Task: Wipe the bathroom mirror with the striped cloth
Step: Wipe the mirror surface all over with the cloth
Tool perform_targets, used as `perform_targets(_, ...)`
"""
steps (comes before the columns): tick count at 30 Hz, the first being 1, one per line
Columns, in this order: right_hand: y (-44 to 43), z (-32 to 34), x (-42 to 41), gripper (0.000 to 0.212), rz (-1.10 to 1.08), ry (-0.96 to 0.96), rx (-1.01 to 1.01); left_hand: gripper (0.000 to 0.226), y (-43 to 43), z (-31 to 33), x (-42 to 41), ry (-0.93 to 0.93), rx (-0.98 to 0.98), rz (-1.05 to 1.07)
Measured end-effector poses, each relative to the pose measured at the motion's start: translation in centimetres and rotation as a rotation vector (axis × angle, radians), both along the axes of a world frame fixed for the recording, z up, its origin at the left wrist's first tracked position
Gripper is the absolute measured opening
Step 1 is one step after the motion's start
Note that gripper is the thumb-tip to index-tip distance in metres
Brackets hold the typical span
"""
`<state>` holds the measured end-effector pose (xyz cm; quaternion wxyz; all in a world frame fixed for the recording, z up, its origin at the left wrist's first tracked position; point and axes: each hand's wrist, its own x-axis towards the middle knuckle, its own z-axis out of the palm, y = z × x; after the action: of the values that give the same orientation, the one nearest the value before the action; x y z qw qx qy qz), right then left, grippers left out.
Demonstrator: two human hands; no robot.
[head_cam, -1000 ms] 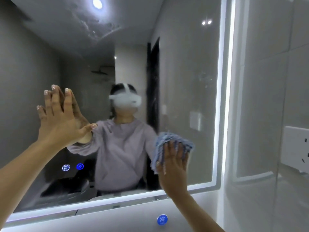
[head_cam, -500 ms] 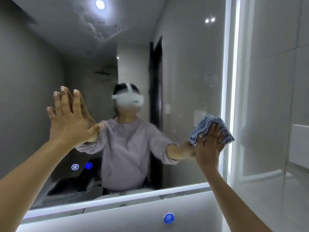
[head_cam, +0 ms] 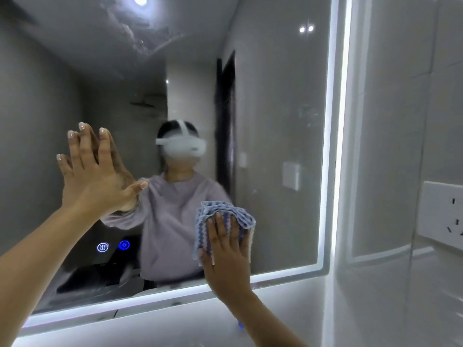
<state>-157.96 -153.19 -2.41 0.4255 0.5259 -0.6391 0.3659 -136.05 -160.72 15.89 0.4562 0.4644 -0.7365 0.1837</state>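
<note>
Here, in the head view, the big mirror (head_cam: pixel 275 121) fills most of the picture. The left hand (head_cam: pixel 95 181) is at the middle left of the frame. It lies flat on the glass with its fingers straight and a bit spread and its thumb out to the side. It holds nothing.

The right hand (head_cam: pixel 225 259) is at the lower middle of the frame, near the bottom edge of the mirror. Its fingers are straight and lie flat on the striped cloth (head_cam: pixel 240 216), pushing it against the glass. The cloth is blue and white with wavy stripes. It is bunched up and sticks out above the fingers and on both sides.

A bright white light strip (head_cam: pixel 335 146) runs down the right side of the mirror and along its bottom. Two small glowing blue buttons (head_cam: pixel 102 247) sit in the lower left part of the glass, below the left hand. In the mirror, a person in a light purple top wears a white headset (head_cam: pixel 183 146). A white wall socket (head_cam: pixel 443 214) is on the wall at the right edge of the frame.
</note>
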Motion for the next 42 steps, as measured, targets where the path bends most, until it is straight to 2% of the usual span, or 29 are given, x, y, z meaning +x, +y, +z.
perform_targets(6, -0.1, 0.8, -1.9, 0.067, -0.066, -0.015, -0.012, 0.121, -0.1, 0.1, 0.2, -0.009, 0.004, -0.010)
perform_targets(11, 1.8, 5.4, -8.0, 0.074, -0.136, -0.552, -0.213, 0.120, -0.1, 0.0, 0.3, -0.009, 0.004, -0.023)
perform_targets(13, 2.1, 6.1, -9.1, 0.075, -0.125, -0.647, -0.240, 0.120, -0.1, 0.0, 0.3, -0.012, 0.005, -0.024)
perform_targets(19, 0.8, 5.2, -6.9, 0.068, -0.153, -0.509, -0.304, 0.121, -0.2, 0.0, 0.2, -0.022, 0.021, -0.033)
perform_targets(24, -0.6, 0.3, -0.2, 0.065, -0.080, -0.174, -0.146, 0.121, -0.4, -0.1, 0.3, -0.026, 0.020, -0.030)
perform_targets(26, -1.4, -2.5, 2.5, 0.072, -0.062, -0.105, -0.081, 0.122, -0.4, -0.1, 0.3, -0.025, 0.019, -0.028)
perform_targets(28, -2.3, -4.0, 4.0, 0.077, -0.076, -0.117, -0.057, 0.122, -0.4, -0.1, 0.3, -0.025, 0.018, -0.031)
perform_targets(33, -3.5, -2.2, 6.3, 0.079, -0.148, -0.349, -0.041, 0.122, -0.7, -0.1, 0.3, -0.026, 0.003, -0.035)
perform_targets(38, -4.6, 3.3, 7.7, 0.078, -0.077, -0.773, -0.189, 0.123, -0.8, -0.2, 0.3, -0.026, -0.008, -0.034)
perform_targets(42, -3.6, 8.5, 4.8, 0.082, 0.012, -1.059, -0.286, 0.122, -0.6, -0.2, 0.4, -0.020, 0.002, -0.041)
